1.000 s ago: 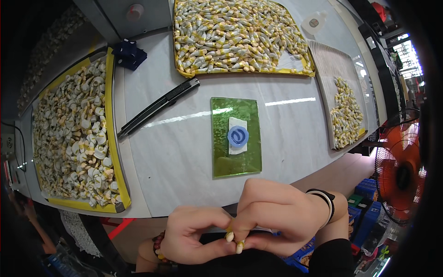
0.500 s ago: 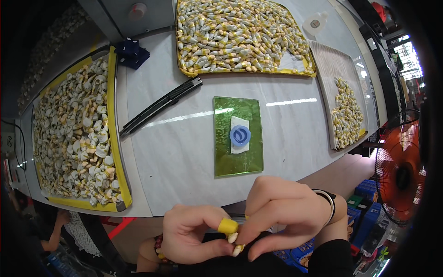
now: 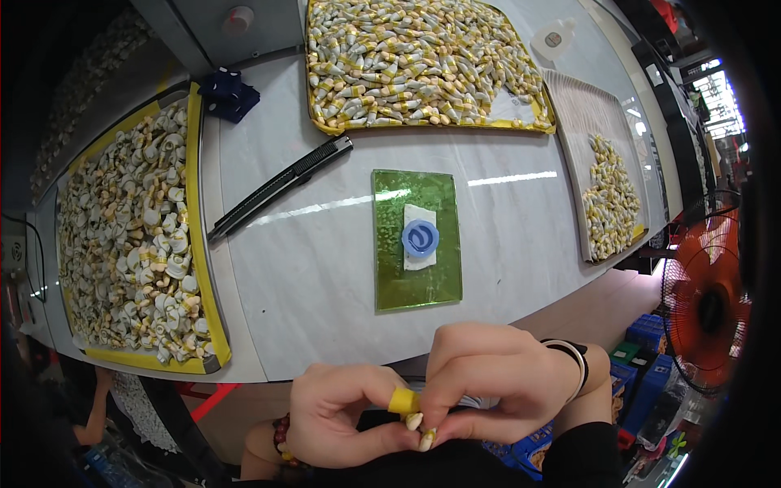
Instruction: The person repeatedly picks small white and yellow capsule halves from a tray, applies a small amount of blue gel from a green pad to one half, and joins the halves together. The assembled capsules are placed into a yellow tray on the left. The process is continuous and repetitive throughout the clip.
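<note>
My left hand (image 3: 346,415) and my right hand (image 3: 496,390) meet at the bottom centre, just off the table's near edge. Yellow tape or a finger cot (image 3: 403,400) covers a left fingertip. Between the left fingers shows a small cream piece (image 3: 414,421). Just below it, the fingertips of both hands pinch a small pale piece with yellow (image 3: 427,440); its exact kind is unclear. Beyond the hands, a blue round cup (image 3: 421,238) sits on a white pad (image 3: 419,263) on a green slab (image 3: 390,285).
A yellow-edged tray (image 3: 207,309) of whitish pieces stands left. Another tray (image 3: 325,128) at the back holds slim, yellow-banded pieces. A cloth-lined tray (image 3: 573,106) lies right, near a white bottle (image 3: 553,39). A black utility knife (image 3: 281,187), dark cloth (image 3: 229,94) and orange fan (image 3: 709,305) are around.
My right thumb has closed in against the small pale piece, and my right hand has dropped slightly. The table's things shift a little in the picture as the view moves.
</note>
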`<state>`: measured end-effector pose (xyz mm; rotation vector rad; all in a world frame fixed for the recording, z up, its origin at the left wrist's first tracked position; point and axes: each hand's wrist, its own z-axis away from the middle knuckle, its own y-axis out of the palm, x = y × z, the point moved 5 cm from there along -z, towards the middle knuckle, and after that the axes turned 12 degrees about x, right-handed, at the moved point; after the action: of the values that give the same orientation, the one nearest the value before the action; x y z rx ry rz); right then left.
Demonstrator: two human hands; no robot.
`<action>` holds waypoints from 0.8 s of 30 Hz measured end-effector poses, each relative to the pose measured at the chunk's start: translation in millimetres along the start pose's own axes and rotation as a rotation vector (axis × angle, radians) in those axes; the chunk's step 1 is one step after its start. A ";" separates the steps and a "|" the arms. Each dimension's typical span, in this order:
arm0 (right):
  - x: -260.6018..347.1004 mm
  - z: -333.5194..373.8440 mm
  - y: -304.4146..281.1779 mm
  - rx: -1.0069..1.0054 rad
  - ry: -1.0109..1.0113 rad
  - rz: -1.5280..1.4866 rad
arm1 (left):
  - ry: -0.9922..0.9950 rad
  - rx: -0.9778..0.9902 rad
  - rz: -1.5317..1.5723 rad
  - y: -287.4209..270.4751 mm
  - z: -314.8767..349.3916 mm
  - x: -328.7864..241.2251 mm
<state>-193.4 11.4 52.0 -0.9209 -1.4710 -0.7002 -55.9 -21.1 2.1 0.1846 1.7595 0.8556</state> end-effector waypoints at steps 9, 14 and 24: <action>4.6 -3.5 3.0 -0.013 -0.043 0.122 | -0.076 0.120 -0.401 -4.4 0.8 -30.1; 11.2 27.6 -11.7 -0.261 -0.016 0.208 | 0.024 -0.016 -1.296 -27.3 15.1 -125.1; 9.2 54.5 -20.8 -0.431 0.064 0.469 | -0.230 -0.694 -2.163 -203.4 -37.9 -299.4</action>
<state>-239.0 48.6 56.7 -1.4986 -1.0029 -0.6941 80.0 -341.0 109.9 -1.6683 0.5176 -0.2947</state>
